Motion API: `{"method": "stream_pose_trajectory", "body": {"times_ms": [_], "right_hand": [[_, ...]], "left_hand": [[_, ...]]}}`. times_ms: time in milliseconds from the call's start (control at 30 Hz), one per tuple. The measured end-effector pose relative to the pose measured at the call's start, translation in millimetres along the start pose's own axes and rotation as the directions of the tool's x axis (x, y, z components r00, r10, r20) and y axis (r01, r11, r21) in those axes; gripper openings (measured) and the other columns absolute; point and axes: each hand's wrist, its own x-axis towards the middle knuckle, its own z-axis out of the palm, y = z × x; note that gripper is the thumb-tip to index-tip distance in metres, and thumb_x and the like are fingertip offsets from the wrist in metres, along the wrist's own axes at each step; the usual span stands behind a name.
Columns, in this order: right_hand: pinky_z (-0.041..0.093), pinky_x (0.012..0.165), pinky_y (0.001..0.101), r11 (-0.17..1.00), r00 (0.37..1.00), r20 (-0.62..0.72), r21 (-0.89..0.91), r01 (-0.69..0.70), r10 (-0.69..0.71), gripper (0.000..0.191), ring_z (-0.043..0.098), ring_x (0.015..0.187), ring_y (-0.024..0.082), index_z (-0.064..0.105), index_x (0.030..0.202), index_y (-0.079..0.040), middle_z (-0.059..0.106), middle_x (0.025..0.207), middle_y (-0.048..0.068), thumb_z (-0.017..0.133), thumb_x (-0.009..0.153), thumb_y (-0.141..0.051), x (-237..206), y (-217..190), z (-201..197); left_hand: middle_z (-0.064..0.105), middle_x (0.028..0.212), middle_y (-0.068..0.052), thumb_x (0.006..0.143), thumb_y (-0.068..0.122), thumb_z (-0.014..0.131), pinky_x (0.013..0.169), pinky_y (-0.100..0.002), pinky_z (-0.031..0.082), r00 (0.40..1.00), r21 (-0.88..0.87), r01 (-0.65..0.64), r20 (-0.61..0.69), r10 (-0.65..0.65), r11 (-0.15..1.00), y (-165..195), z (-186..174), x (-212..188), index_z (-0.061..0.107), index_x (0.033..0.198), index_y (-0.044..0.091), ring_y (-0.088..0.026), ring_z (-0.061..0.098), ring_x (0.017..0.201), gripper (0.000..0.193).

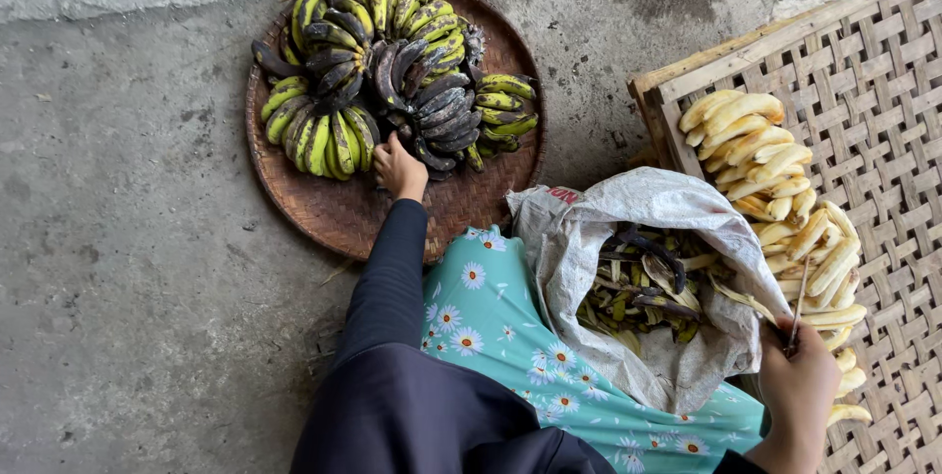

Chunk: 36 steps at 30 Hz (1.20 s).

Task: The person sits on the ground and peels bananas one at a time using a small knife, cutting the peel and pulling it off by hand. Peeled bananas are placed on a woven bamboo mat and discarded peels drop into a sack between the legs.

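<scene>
My left hand (399,168) reaches out to the round woven tray (324,211) and closes on a banana at the near edge of the pile of unpeeled green, yellow and blackened bananas (392,72). My right hand (800,386) is at the lower right, fingers closed around a thin knife (799,305) that points up. It hovers over the edge of a white sack (628,229) holding banana peels (643,283). Peeled pale yellow bananas (775,180) lie in rows on a woven bamboo rack (873,72) to the right.
Grey concrete floor (128,238) surrounds the tray. A teal cloth with white daisies (491,312) covers my lap between tray and sack. The rack's wooden frame edge (657,91) rises at the right.
</scene>
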Motion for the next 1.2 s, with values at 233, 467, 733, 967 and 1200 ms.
{"method": "stream_pose_trajectory", "body": {"times_ms": [233, 467, 733, 967, 1200], "right_hand": [[0.039, 0.045, 0.0226, 0.894, 0.967, 0.243, 0.412, -0.177, 0.079, 0.055, 0.049, 0.055, 0.005, 0.058, 0.144, -0.009, 0.069, 0.12, -0.002, 0.068, 0.091, -0.001, -11, -77, -19], [0.049, 0.062, 0.0247, 0.98, 0.98, 0.154, 0.175, 0.098, -0.125, 0.043, 0.061, 0.072, 0.007, 0.06, 0.141, -0.002, 0.068, 0.107, 0.008, 0.068, 0.099, -0.003, -13, -106, -11], [0.048, 0.062, 0.0258, 0.878, 0.936, 0.214, 0.451, 0.159, -0.279, 0.071, 0.054, 0.071, 0.011, 0.036, 0.155, -0.006, 0.056, 0.108, 0.004, 0.065, 0.091, -0.006, -20, -117, -34], [0.044, 0.088, 0.0272, 0.753, 0.838, 0.214, 0.585, 0.301, -0.501, 0.068, 0.048, 0.092, 0.014, 0.024, 0.167, -0.009, 0.049, 0.104, 0.005, 0.048, 0.104, -0.006, -42, -122, -39], [0.052, 0.083, 0.0333, 0.758, 0.866, 0.104, 0.543, 0.362, -0.489, 0.075, 0.062, 0.087, 0.024, 0.021, 0.164, -0.01, 0.062, 0.101, 0.01, 0.056, 0.098, -0.01, -79, -128, -42]], "left_hand": [[0.056, 0.134, -0.01, 0.088, 0.019, 0.079, 0.108, -0.062, 0.035, 0.966, -0.003, -0.241, -0.099, 0.24, 0.97, -19, -7, -3, 0.048, 0.13, 0.016, -0.034, 0.053, 0.129, 0.053], [0.056, 0.132, -0.023, 0.092, 0.019, 0.076, 0.094, -0.052, 0.048, 0.961, -0.113, -0.273, 0.012, 0.276, 0.955, -27, -18, -22, 0.056, 0.131, 0.017, -0.045, 0.058, 0.114, 0.045], [0.063, 0.133, -0.007, 0.106, 0.029, 0.055, 0.097, -0.045, 0.053, 0.947, -0.951, -0.031, 0.071, 0.315, 0.309, -19, -31, -53, 0.045, 0.142, 0.016, -0.025, 0.062, 0.12, 0.039], [0.059, 0.118, -0.006, 0.106, 0.024, 0.058, 0.083, -0.042, 0.057, 0.719, -0.986, -0.1, 0.022, 0.695, 0.134, 66, -73, -179, 0.034, 0.146, 0.014, -0.025, 0.066, 0.103, 0.048], [0.063, 0.128, -0.015, 0.097, 0.005, 0.065, 0.097, -0.043, 0.055, 0.308, -0.432, -0.892, -0.357, 0.882, 0.137, 97, -79, -385, 0.054, 0.134, 0.008, -0.036, 0.065, 0.117, 0.039]]}}
